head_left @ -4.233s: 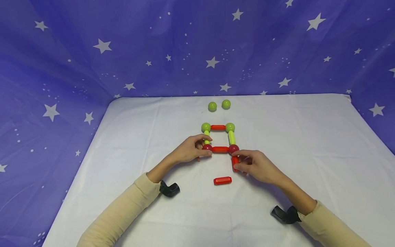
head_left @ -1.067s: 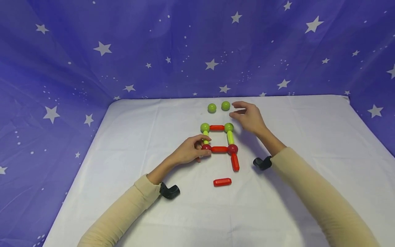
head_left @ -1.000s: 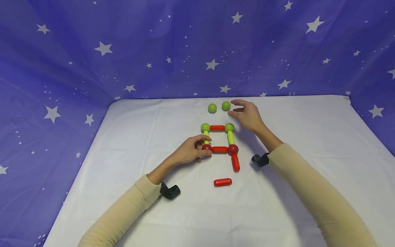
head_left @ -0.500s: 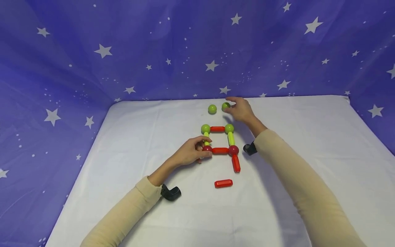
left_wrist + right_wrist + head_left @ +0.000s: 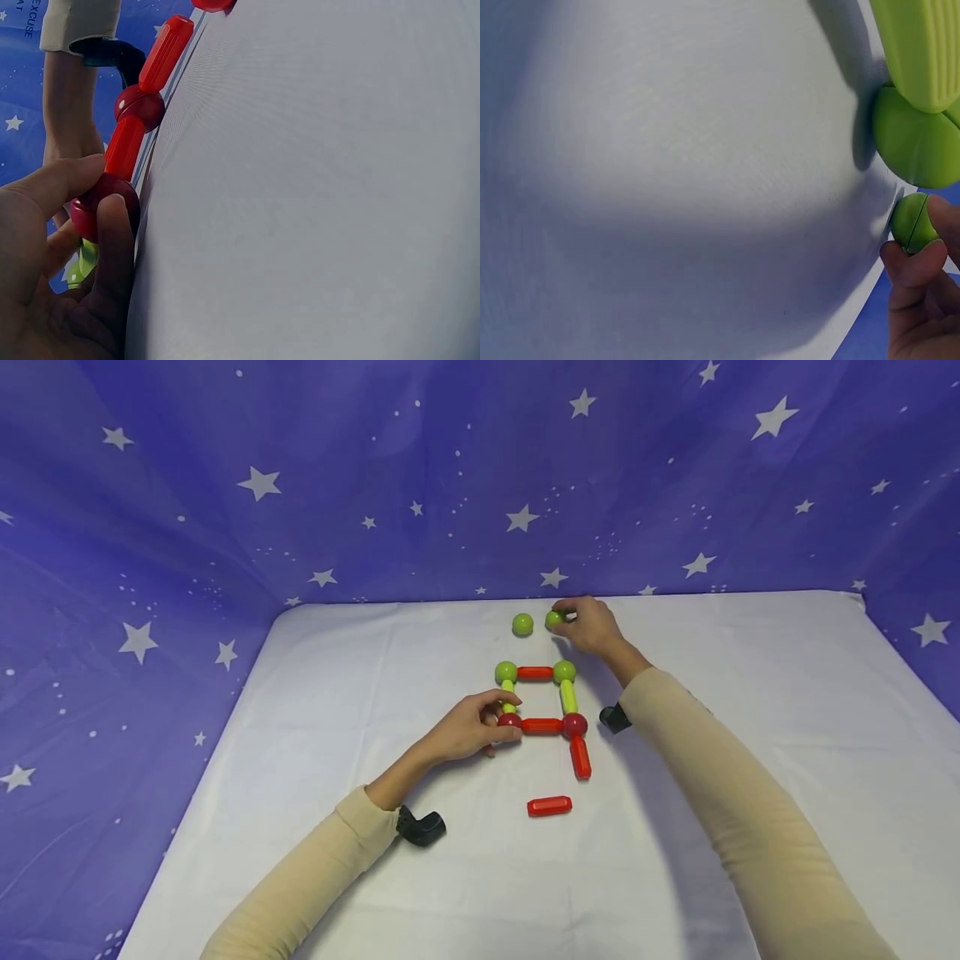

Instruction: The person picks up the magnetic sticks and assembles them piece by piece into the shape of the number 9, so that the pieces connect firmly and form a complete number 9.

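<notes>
A square of magnetic rods and balls lies on the table. Red rods form its far [image 5: 535, 672] and near [image 5: 542, 727] sides, yellow-green rods [image 5: 568, 697] the other two. Green balls [image 5: 564, 672] sit at the far corners, dark red balls [image 5: 575, 725] at the near ones. From the near right ball, another red rod [image 5: 581, 757] points toward me. My left hand [image 5: 468, 727] holds the near left red ball [image 5: 86, 214] between thumb and fingers. Behind the square, my right hand [image 5: 591, 628] pinches a loose green ball [image 5: 909, 221], which appears to rest on the cloth.
A second loose green ball [image 5: 522, 624] lies just left of the pinched one. One loose red rod [image 5: 549, 806] lies in front of the square. Black wrist-camera mounts [image 5: 422, 828] jut from both sleeves. A starry blue curtain [image 5: 480, 477] hangs behind the white-covered table [image 5: 360, 660].
My right hand has left the red rod at the near right corner, moved to the back and taken hold of the right loose green ball. The left hand stays in place.
</notes>
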Motion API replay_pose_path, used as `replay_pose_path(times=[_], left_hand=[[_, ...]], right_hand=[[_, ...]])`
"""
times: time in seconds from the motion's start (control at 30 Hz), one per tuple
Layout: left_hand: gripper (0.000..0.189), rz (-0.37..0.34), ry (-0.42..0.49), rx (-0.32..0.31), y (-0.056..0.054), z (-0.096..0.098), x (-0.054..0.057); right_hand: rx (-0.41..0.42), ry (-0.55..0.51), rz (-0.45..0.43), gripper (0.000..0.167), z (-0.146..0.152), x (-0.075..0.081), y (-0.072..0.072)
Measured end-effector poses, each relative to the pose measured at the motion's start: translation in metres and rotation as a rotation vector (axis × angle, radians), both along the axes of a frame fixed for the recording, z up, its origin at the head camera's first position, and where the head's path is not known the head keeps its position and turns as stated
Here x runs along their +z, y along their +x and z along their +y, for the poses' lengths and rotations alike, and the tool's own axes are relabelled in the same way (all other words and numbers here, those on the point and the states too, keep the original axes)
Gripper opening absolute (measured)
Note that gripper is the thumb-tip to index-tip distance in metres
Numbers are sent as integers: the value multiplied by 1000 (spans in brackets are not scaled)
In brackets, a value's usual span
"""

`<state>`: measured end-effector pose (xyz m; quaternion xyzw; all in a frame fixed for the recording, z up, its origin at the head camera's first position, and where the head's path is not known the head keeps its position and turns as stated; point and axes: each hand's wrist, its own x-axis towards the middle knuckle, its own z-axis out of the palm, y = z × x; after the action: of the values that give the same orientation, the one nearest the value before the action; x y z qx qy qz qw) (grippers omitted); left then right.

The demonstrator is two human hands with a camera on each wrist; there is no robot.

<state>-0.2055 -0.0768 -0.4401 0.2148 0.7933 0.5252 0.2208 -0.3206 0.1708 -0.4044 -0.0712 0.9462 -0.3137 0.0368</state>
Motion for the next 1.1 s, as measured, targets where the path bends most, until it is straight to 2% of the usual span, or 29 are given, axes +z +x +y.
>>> replay_pose_path(times=[0.17, 0.37, 0.67, 1.1], left_hand=[[48, 3, -4, 1, -1, 1, 0], [48, 6, -8, -1, -1, 0, 0], [48, 9, -8, -8, -1, 0, 0], [49, -10, -7, 1, 0, 0, 0]], right_hand=[[1, -1, 28, 32, -2, 0, 0], [-26, 5, 5, 30, -4, 1, 2], [-26, -5, 0, 45, -1, -2, 7], [-30, -134, 64, 37, 7, 1, 23]])
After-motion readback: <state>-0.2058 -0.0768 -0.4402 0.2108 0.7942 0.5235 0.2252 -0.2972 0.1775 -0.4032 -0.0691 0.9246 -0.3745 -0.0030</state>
